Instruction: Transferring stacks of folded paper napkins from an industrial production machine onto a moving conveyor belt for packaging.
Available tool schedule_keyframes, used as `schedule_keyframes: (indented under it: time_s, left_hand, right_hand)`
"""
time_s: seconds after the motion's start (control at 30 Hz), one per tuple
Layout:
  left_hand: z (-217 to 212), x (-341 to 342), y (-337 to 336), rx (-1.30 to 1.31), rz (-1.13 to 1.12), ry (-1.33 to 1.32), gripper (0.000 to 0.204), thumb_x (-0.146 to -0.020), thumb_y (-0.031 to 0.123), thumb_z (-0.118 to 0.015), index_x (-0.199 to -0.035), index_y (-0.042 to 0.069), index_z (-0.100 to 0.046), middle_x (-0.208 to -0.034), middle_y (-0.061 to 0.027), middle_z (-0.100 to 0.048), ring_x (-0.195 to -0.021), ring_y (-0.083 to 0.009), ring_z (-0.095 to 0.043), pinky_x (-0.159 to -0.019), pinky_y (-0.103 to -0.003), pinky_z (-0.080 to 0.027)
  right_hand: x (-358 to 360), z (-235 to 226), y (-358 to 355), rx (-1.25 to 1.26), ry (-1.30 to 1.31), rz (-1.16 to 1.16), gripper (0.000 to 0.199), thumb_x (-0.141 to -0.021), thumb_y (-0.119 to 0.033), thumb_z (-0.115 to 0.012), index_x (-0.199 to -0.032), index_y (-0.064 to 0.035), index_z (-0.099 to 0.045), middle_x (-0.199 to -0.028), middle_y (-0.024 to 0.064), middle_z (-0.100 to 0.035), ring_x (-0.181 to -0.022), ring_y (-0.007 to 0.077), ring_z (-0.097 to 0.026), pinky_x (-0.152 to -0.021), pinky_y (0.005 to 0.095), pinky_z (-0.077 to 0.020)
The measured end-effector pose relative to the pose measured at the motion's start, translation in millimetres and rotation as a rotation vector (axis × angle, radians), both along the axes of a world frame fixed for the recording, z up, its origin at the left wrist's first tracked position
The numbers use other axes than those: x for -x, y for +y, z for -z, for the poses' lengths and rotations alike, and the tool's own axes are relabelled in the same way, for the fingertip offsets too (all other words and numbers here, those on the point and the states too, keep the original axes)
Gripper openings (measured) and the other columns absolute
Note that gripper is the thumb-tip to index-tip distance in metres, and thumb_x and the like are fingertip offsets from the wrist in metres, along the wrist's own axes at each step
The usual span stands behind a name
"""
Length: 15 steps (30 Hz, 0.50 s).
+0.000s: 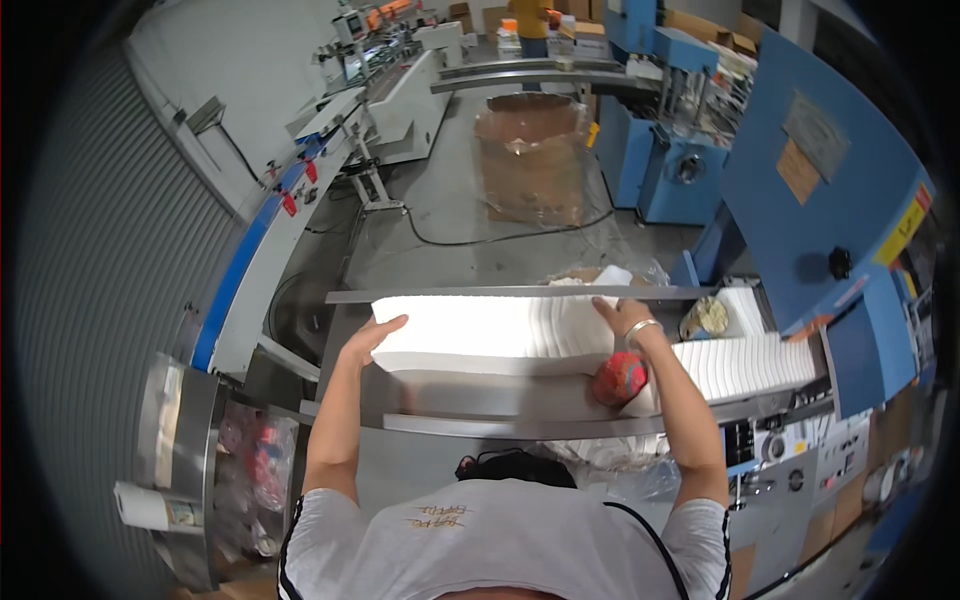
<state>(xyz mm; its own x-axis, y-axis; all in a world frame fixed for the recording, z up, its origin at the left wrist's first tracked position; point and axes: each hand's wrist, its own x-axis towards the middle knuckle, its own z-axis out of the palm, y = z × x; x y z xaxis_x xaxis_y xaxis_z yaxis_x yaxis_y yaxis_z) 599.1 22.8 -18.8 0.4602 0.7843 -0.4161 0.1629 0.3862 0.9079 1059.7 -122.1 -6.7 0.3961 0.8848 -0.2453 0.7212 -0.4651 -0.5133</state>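
A long row of thin white pieces (490, 330), packed face to face, lies along a metal trough (480, 398) in front of me. My left hand (372, 338) grips its left end, thumb on top. At the opposite end, my right hand (624, 318) holds the row with its thumb over the top edge; some of its fingers are hidden. Just below my right hand sits a round red object (620, 378), whose kind I cannot make out. A second row of white pieces (745, 368) continues to the right, past my right forearm.
A tin-like container (705, 318) stands beyond the second row. Blue machinery (840, 170) rises at the right. Ahead is a large plastic-lined carton (532, 165). A conveyor (255, 245) runs along the left, with a person (532, 25) far off at the back.
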Motion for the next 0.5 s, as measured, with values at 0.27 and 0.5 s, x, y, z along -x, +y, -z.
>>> schedule_keyframes:
  time_s: [0.27,0.5]
  left_hand:
    - [0,15,2,-0.014,-0.044,0.064,0.084,-0.079,0.035,-0.071,-0.140,0.000,-0.025,-0.136,-0.0147,-0.040,-0.126,-0.0246,-0.039,-0.103,-0.034,-0.031]
    - [-2,85,29,-0.026,0.030,0.040,0.076,-0.083,0.032,-0.067,-0.140,0.001,-0.026,-0.133,-0.0111,-0.045,-0.119,-0.0199,-0.046,-0.098,-0.032,-0.038]
  right_hand:
    - [68,15,22,-0.101,0.728,-0.076,0.081,-0.084,-0.043,-0.060,-0.140,0.0025,-0.024,-0.142,0.0147,-0.036,-0.132,0.0246,-0.031,-0.107,0.0295,-0.0235]
    - [124,25,7,-0.090,0.950,0.069,0.085,-0.079,-0.039,-0.068,-0.139,0.0031,-0.025,-0.141,0.0139,-0.035,-0.130,0.0239,-0.032,-0.106,0.0333,-0.0239]
